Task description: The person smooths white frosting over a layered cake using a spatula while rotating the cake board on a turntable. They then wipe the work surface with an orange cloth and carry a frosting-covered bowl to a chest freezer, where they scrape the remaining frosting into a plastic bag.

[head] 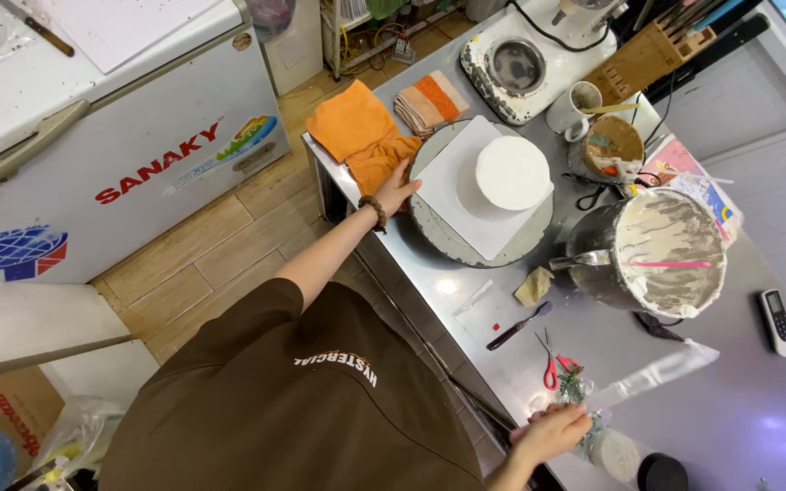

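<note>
A small round white frosted cake [511, 171] sits on a white square board [459, 202] on top of a round grey turntable [436, 233]. My left hand [397, 188], with a bead bracelet on the wrist, rests with spread fingers against the turntable's left rim, beside an orange cloth [361, 136]. My right hand [552, 433] is at the table's near edge, closed on the end of a long clear plastic strip [655, 374], with a small green sprig [572, 384] by the fingers. Red-handled scissors [552, 368] lie just above that hand.
A metal bowl [593, 264] smeared with white cream holds a pink spatula [672, 265]. A palette knife [518, 327], remote [778, 320], folded cloths [429, 102], a scale [513, 68], a mug [573, 109] and a knife block [652, 53] share the steel table. A white chest freezer [111, 136] stands across the aisle.
</note>
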